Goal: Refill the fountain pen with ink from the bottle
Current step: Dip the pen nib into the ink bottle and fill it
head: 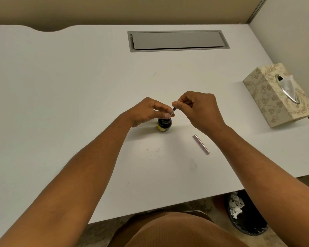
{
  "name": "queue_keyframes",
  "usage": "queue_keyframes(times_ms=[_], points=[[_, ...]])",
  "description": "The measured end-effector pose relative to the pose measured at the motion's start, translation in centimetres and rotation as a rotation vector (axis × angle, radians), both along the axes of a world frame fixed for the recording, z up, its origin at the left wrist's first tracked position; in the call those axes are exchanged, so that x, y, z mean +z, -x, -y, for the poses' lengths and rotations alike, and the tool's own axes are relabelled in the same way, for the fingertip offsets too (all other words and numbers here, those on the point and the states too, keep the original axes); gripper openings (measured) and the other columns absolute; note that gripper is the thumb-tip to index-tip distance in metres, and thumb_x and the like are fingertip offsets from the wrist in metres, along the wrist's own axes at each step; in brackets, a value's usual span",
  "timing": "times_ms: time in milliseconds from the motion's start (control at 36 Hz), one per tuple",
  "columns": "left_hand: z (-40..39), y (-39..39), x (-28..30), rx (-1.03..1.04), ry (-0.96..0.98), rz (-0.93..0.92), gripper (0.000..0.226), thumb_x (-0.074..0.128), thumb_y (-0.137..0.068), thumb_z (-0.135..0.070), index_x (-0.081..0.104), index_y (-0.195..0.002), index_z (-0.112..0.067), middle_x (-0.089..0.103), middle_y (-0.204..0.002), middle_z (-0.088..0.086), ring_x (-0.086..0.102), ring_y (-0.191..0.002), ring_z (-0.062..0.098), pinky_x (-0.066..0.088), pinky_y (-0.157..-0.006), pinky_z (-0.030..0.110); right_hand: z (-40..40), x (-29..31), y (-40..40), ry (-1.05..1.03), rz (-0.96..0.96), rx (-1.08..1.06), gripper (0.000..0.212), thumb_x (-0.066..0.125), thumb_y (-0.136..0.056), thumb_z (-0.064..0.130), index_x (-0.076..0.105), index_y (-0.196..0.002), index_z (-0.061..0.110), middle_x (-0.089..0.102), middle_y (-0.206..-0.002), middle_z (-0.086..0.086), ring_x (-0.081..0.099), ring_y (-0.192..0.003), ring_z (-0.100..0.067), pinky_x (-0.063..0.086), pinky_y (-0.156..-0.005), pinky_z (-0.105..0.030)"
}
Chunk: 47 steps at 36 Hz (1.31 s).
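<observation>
A small dark ink bottle (164, 124) with a yellow label stands on the white desk (78, 104), just below my hands. Both hands hold the thin inner part of the fountain pen (173, 110) tilted over the bottle's mouth. My left hand (148, 111) pinches its lower end right above the bottle. My right hand (198, 109) pinches its upper end between thumb and fingers. The pen's tip is hidden by my left fingers. A silver pen barrel (201, 144) lies loose on the desk to the right of the bottle.
A patterned tissue box (273, 97) sits at the desk's right edge. A grey cable hatch (177, 41) is set into the far side of the desk. A black waste bin (244, 213) stands on the floor under the right front corner.
</observation>
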<state>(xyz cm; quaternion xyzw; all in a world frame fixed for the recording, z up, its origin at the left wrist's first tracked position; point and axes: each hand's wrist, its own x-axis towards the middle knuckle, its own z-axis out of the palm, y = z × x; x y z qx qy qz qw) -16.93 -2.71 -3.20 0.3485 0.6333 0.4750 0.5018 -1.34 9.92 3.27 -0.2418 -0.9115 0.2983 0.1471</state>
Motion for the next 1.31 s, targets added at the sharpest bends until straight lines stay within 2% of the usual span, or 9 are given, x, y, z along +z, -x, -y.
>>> queue_keyframes(times_ms=[194, 556, 750, 861, 1000, 1056, 1194, 1306], points=[[0.0, -0.1, 0.1, -0.007, -0.007, 0.013, 0.022, 0.074, -0.089, -0.013, 0.076, -0.111, -0.012, 0.077, -0.109, -0.001, 0.068, -0.112, 0.010, 0.047, -0.105, 0.031, 0.0, -0.4, -0.1, 0.006, -0.017, -0.019, 0.020, 0.072, -0.089, 0.034, 0.073, -0.084, 0.015, 0.061, -0.065, 0.015, 0.057, -0.061, 0.000, 0.041, -0.060, -0.012], [-0.2, 0.1, 0.2, -0.018, 0.006, 0.006, 0.026, 0.075, -0.087, -0.013, 0.075, -0.113, -0.010, 0.077, -0.110, 0.001, 0.068, -0.112, 0.010, 0.048, -0.105, 0.030, -0.1, -0.6, -0.2, 0.002, -0.015, -0.035, 0.019, 0.072, -0.090, 0.034, 0.073, -0.085, 0.016, 0.059, -0.064, 0.019, 0.057, -0.061, 0.000, 0.040, -0.061, -0.012], [-0.3, 0.1, 0.1, -0.027, 0.007, 0.010, 0.023, 0.075, -0.087, -0.013, 0.076, -0.111, -0.012, 0.077, -0.108, 0.000, 0.068, -0.112, 0.009, 0.048, -0.105, 0.030, -0.1, -0.4, -0.2, 0.005, -0.015, -0.024, 0.017, 0.071, -0.090, 0.032, 0.074, -0.086, 0.015, 0.062, -0.066, 0.014, 0.057, -0.062, -0.001, 0.042, -0.062, -0.016], [-0.3, 0.2, 0.0, -0.025, 0.005, 0.008, 0.023, 0.075, -0.088, -0.013, 0.076, -0.110, -0.012, 0.077, -0.108, -0.001, 0.069, -0.111, 0.009, 0.048, -0.104, 0.028, -0.2, 0.2, -0.1, 0.006, 0.030, 0.025, 0.013, 0.069, -0.093, 0.027, 0.076, -0.094, 0.015, 0.072, -0.079, 0.005, 0.062, -0.069, -0.007, 0.048, -0.068, -0.023], [-0.4, 0.3, -0.2, -0.024, 0.008, 0.005, 0.025, 0.075, -0.088, -0.013, 0.075, -0.112, -0.009, 0.077, -0.109, 0.002, 0.069, -0.111, 0.011, 0.049, -0.102, 0.027, -0.4, 0.4, -0.3, -0.012, 0.070, 0.074, 0.021, 0.067, -0.095, 0.024, 0.073, -0.113, 0.016, 0.074, -0.092, 0.002, 0.066, -0.082, -0.011, 0.051, -0.080, -0.021], [-0.4, 0.3, -0.1, -0.025, 0.011, 0.002, 0.025, 0.075, -0.087, -0.013, 0.075, -0.112, -0.009, 0.077, -0.109, 0.002, 0.069, -0.111, 0.011, 0.049, -0.101, 0.027, -0.4, 0.3, -0.4, -0.013, 0.061, 0.073, 0.019, 0.066, -0.095, 0.023, 0.073, -0.111, 0.016, 0.073, -0.090, 0.002, 0.066, -0.080, -0.011, 0.051, -0.078, -0.022], [-0.4, 0.3, 0.0, -0.030, 0.017, 0.000, 0.021, 0.075, -0.087, -0.012, 0.077, -0.108, -0.012, 0.078, -0.107, 0.000, 0.069, -0.111, 0.011, 0.048, -0.104, 0.029, -0.4, 0.0, -0.3, -0.010, 0.056, 0.048, 0.011, 0.067, -0.094, 0.025, 0.074, -0.099, 0.017, 0.072, -0.082, 0.005, 0.062, -0.070, -0.005, 0.045, -0.066, -0.012], [-0.4, 0.3, 0.1, -0.028, 0.015, 0.001, 0.019, 0.075, -0.087, -0.011, 0.077, -0.105, -0.014, 0.078, -0.105, -0.001, 0.069, -0.110, 0.011, 0.048, -0.106, 0.031, -0.4, 0.1, -0.2, 0.009, 0.056, 0.033, 0.012, 0.068, -0.092, 0.027, 0.074, -0.094, 0.017, 0.072, -0.080, 0.005, 0.064, -0.071, -0.009, 0.050, -0.068, -0.021]])
